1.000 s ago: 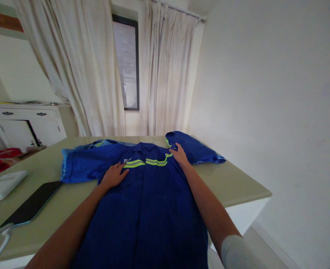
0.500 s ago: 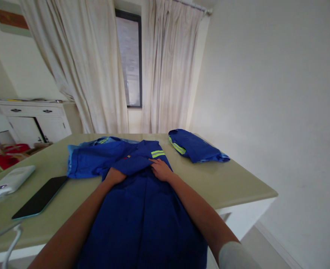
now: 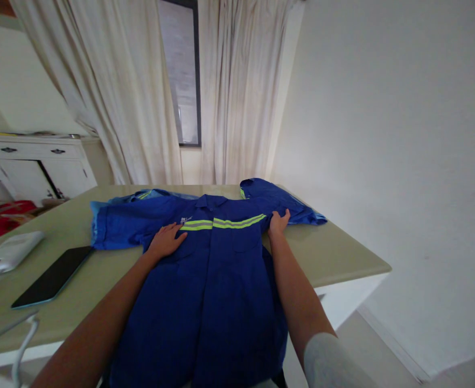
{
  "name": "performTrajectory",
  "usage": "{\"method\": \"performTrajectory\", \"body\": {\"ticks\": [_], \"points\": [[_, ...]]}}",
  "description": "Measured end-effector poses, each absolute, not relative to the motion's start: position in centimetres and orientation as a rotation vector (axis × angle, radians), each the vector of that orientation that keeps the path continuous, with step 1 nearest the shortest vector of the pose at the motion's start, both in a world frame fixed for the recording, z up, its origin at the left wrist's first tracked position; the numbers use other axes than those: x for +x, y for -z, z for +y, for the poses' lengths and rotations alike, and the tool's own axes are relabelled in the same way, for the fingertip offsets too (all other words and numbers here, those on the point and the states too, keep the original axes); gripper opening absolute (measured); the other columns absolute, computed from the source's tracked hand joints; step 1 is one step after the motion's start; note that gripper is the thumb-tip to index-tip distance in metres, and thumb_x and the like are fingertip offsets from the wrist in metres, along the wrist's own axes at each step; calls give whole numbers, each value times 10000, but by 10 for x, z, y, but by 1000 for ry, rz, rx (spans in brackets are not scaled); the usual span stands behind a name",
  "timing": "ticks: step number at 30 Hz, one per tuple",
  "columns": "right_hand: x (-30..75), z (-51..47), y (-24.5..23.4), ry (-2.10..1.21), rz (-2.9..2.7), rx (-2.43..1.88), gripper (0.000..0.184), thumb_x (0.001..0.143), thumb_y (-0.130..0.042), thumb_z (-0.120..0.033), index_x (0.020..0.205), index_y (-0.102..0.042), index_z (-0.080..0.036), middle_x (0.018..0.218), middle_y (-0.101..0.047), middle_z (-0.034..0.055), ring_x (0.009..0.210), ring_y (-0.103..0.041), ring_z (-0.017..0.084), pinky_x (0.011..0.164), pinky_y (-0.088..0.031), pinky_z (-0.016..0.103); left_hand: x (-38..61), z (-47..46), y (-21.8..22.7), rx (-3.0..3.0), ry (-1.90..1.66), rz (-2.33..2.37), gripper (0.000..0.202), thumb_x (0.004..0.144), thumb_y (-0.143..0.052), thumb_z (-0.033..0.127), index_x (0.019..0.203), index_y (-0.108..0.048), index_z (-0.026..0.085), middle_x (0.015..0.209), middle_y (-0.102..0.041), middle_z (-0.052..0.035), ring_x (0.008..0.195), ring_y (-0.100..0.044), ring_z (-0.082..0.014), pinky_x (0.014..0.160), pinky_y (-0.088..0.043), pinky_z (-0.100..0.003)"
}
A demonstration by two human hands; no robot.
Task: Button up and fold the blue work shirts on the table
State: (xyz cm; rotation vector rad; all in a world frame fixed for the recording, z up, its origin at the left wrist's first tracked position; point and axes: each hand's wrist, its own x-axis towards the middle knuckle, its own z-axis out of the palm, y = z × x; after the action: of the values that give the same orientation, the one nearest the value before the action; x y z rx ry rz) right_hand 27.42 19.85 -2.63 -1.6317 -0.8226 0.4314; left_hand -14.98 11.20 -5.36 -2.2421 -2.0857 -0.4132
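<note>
A blue work shirt (image 3: pixel 213 285) with yellow-green reflective stripes lies front up on the pale green table (image 3: pixel 334 253), its lower part hanging over the near edge. My left hand (image 3: pixel 165 241) rests flat and open on the chest, left of the stripe. At the shirt's right side, near the armpit, my right hand (image 3: pixel 278 222) has its fingers on the cloth; whether they pinch it I cannot make out. The right sleeve (image 3: pixel 278 205) lies beyond that hand. The left sleeve (image 3: pixel 120 226) is spread out to the left.
A black phone (image 3: pixel 49 283) lies face down on the table's left part, with a white power bank (image 3: pixel 7 253) and a white cable (image 3: pixel 21 345) near the front edge. Behind stand a white cabinet (image 3: pixel 39 167), cream curtains (image 3: pixel 132 91) and a window. A white wall runs along the right.
Half a second ago the shirt's right shoulder was folded over the chest under my right hand. Now it is spread back out flat and my right hand has moved right to its side.
</note>
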Motion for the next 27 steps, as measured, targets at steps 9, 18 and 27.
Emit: {"method": "performTrajectory", "body": {"ticks": [9,18,27], "points": [[252,181,18,-485,-1392,-1729,613,860,-671,-476,1416,-594,-231,1423,-628,110,1314,-579,312,1119,-449,424,-136,93,37,-2190,336,-2087,736,994,-334,600,1551,-469,139,1626,-416,-189,1464,-444,-363,1209,-331,-516],[240,185,13,-282,-1705,-1917,573,926,-481,-159,1493,-496,-236,1355,-666,100,1226,-635,262,1052,-486,383,-112,96,28,-2321,132,-2290,946,863,-311,879,1622,-342,315,1722,-218,-118,1566,-189,-452,1219,-148,-694],[209,117,-39,166,-2179,-1822,585,1020,-501,-446,1534,-441,-174,1470,-542,257,1379,-504,385,1109,-408,538,-116,134,27,-2264,123,-2383,993,844,-239,907,1645,-262,322,1736,-162,-115,1581,-130,-443,1234,-103,-682]]}}
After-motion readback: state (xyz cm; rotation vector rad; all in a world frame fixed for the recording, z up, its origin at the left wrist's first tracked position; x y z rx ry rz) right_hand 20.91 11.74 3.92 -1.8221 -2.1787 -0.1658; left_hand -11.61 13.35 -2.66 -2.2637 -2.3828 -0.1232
